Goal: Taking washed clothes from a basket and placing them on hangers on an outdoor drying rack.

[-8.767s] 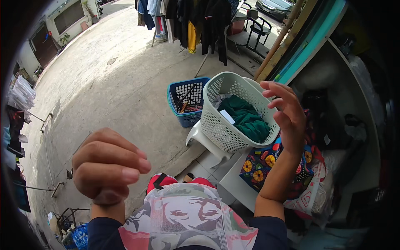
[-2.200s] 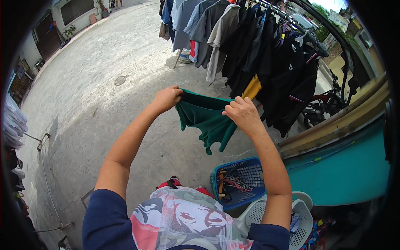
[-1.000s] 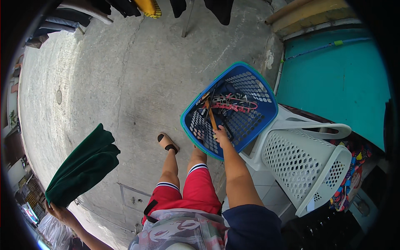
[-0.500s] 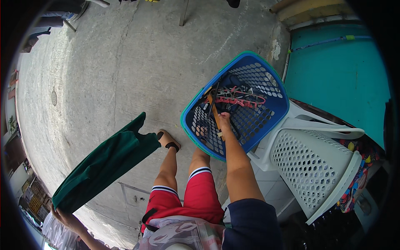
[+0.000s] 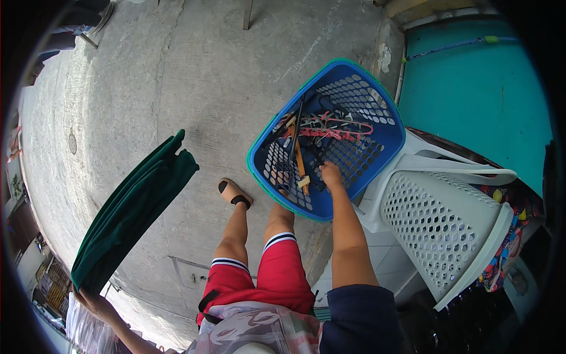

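Note:
A dark green piece of clothing (image 5: 132,206) hangs stretched out to the left, with my left hand (image 5: 94,304) closed on its near end. On the right stands a blue laundry basket (image 5: 392,141) with round holes in its walls. My right hand (image 5: 331,174) reaches over its near side, fingers closed; what they pinch among the dark things there is too small to make out. Beside that hand, apart from it, lies a brown wooden hanger (image 5: 299,159). Farther in are a pink clip hanger (image 5: 339,135) and several black hangers.
The basket rests against a white plastic chair (image 5: 413,154). A light grey perforated hamper (image 5: 439,230) is nearer on the right, beside a colourful patterned cloth (image 5: 501,259). Behind them is a teal panel (image 5: 471,88) with a blue pole. Grey concrete ground (image 5: 194,88) spreads to the left.
My right hand has let go of the wooden hanger and shifted slightly right in the basket. The green clothing's far end has swung left and up, gathering into narrower folds.

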A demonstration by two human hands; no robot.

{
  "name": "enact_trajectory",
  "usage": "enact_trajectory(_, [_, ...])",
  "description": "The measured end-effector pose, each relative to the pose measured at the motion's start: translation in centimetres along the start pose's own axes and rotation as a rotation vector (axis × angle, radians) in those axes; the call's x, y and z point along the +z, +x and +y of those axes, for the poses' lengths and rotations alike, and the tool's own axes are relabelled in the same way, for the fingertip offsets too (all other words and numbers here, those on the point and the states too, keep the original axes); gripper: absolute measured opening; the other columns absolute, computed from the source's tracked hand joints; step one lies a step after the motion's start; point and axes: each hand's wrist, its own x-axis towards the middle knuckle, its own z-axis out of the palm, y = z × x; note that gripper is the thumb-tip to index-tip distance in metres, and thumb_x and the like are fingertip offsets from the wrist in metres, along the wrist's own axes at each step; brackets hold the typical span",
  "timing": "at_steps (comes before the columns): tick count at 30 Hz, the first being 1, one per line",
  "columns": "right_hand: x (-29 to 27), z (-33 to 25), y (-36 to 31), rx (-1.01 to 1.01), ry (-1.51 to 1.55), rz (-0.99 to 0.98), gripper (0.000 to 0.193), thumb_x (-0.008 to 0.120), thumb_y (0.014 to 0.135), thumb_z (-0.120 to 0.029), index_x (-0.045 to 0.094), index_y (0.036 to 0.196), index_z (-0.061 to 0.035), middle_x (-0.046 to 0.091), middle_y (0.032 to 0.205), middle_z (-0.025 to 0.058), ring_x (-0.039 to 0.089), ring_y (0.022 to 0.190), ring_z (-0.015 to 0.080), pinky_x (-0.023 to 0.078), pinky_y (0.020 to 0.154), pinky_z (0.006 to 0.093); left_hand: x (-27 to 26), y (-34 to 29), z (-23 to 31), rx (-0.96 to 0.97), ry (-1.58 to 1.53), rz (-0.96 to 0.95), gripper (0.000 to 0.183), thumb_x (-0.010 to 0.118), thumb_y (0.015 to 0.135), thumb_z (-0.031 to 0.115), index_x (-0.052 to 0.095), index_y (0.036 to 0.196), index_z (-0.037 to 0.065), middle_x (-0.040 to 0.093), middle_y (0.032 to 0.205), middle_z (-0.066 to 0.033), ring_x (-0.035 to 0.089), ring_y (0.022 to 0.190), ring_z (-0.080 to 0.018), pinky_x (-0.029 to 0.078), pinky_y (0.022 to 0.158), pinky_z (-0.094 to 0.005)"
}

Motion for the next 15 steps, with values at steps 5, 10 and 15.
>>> enact_trajectory(5, [-4.6,0.0,-7.5,0.022,-0.136,0.009,0.033,0.054,0.078,-0.022,0.058,0.102,-0.0001,0.062,0.09,0.0199,0.058,0.086,0.0348,0.044,0.075,0.0404,-1.6,2.5,0.6,-0.066,0.011,0.018,0.034,0.045,0.081,-0.004,0.045,0.113,0.006,0.046,0.121,-0.0128,0.051,0.104,-0.0318,0.049,0.079,-0.0412])
enact_trajectory(10, [-8.9,0.3,-12.2,0.275,0.201,0.057,0.027,0.05,0.079,-0.023,0.059,0.096,-0.0042,0.06,0.096,0.0193,0.057,0.09,0.0376,0.044,0.079,0.0443,-2.0,4.1,0.4,-0.18,-0.1,0.013,0.032,0.043,0.082,-0.003,0.046,0.114,0.003,0.045,0.122,-0.0126,0.053,0.102,-0.0296,0.05,0.079,-0.0375])
enact_trajectory(15, [-9.1,-3.7,-14.2,0.241,-0.056,0.073,0.028,0.05,0.081,-0.026,0.06,0.099,-0.0059,0.061,0.093,0.0187,0.058,0.092,0.0335,0.046,0.076,0.0446,-1.6,3.5,0.7,-0.182,-0.18,-0.03,0.037,0.039,0.083,-0.005,0.043,0.118,0.005,0.043,0.123,-0.0141,0.049,0.105,-0.0305,0.046,0.083,-0.0368])
